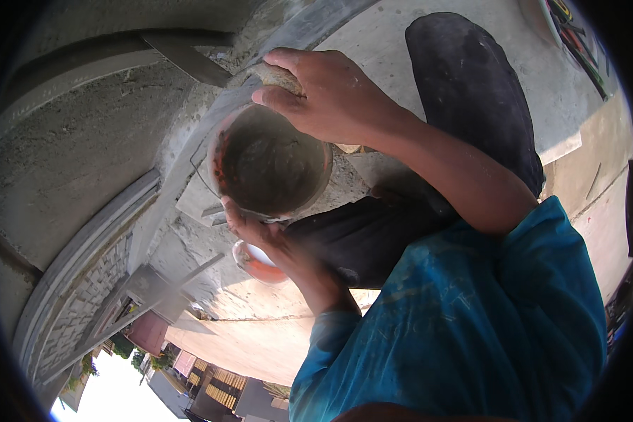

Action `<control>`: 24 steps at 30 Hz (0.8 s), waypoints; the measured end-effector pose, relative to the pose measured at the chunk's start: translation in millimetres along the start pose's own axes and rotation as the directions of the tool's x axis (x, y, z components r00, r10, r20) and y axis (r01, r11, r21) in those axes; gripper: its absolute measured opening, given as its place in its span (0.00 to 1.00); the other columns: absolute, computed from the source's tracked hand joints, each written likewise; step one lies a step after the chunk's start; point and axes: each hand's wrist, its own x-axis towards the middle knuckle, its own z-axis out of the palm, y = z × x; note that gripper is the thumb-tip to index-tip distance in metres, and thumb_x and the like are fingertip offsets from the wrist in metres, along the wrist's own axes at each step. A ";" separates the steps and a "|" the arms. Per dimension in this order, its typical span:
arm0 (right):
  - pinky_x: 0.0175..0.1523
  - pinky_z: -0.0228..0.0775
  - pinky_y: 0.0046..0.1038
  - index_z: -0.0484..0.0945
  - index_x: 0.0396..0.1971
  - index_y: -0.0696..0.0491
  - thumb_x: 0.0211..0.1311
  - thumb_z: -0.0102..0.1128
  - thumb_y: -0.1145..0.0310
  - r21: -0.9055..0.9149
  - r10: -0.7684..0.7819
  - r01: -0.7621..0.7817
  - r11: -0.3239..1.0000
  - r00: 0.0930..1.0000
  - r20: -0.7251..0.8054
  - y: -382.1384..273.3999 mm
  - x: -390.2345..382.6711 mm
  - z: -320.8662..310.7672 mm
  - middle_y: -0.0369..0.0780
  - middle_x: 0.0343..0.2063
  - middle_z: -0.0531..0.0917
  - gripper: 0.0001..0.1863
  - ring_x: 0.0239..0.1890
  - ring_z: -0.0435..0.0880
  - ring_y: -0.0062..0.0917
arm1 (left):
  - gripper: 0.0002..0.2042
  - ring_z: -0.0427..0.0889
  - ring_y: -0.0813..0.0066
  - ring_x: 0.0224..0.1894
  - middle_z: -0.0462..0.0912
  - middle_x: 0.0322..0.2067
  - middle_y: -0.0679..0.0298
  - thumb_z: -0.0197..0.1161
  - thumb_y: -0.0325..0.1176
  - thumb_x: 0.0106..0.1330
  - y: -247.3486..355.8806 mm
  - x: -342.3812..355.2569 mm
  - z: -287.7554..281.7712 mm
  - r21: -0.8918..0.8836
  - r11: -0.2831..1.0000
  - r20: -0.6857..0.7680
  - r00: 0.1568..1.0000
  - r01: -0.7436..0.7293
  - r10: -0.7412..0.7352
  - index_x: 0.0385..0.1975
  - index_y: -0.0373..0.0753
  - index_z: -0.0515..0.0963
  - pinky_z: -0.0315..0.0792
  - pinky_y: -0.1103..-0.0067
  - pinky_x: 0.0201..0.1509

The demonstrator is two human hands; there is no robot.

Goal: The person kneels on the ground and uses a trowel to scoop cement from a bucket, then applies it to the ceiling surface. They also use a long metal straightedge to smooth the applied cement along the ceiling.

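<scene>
My right hand (323,88) is closed round the mortar-caked handle (278,79) of a trowel. The trowel's flat grey blade (190,60) points left, close against the rough cement wall. Below that hand stands an orange bucket (328,165), its inside coated grey and holding what looks like wet mortar. My left hand (257,232) is at the bucket's near rim, its fingers curled along the edge. A thin wire bail (198,172) hangs off the bucket's left side.
A smaller orange pail (264,271) with something whitish inside sits below my left hand. A long straight bar (144,309) and a grey board (151,295) are at lower left. My dark-trousered knee (471,91) is bent at right. A tool container (552,21) stands at upper right.
</scene>
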 end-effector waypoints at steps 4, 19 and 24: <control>0.57 0.77 0.40 0.76 0.58 0.65 0.69 0.59 0.55 -0.061 0.131 -0.126 0.990 0.986 0.104 17.9 -5.7 -2.9 0.55 0.42 0.87 0.29 0.49 0.86 0.47 | 0.28 0.85 0.54 0.50 0.80 0.54 0.43 0.53 0.46 0.75 -3.1 0.8 0.4 -0.023 1.000 -0.038 0.999 0.011 -0.012 0.60 0.23 0.73 0.83 0.65 0.53; 0.63 0.74 0.39 0.72 0.62 0.69 0.71 0.59 0.49 -0.037 0.243 -0.240 0.970 0.948 0.207 7.8 17.8 2.3 0.61 0.50 0.83 0.37 0.55 0.85 0.48 | 0.21 0.84 0.63 0.50 0.83 0.52 0.51 0.63 0.39 0.71 1.2 10.0 -0.9 -0.039 0.997 -0.102 0.992 0.070 -0.074 0.56 0.28 0.78 0.80 0.69 0.53; 0.58 0.77 0.39 0.74 0.59 0.69 0.70 0.63 0.52 -0.029 0.198 -0.196 0.980 0.965 0.173 -30.8 12.1 -4.5 0.60 0.48 0.84 0.33 0.51 0.86 0.49 | 0.19 0.83 0.65 0.49 0.84 0.51 0.54 0.67 0.33 0.69 20.8 -19.4 9.8 0.052 0.994 -0.120 0.988 0.099 -0.092 0.56 0.29 0.79 0.79 0.70 0.54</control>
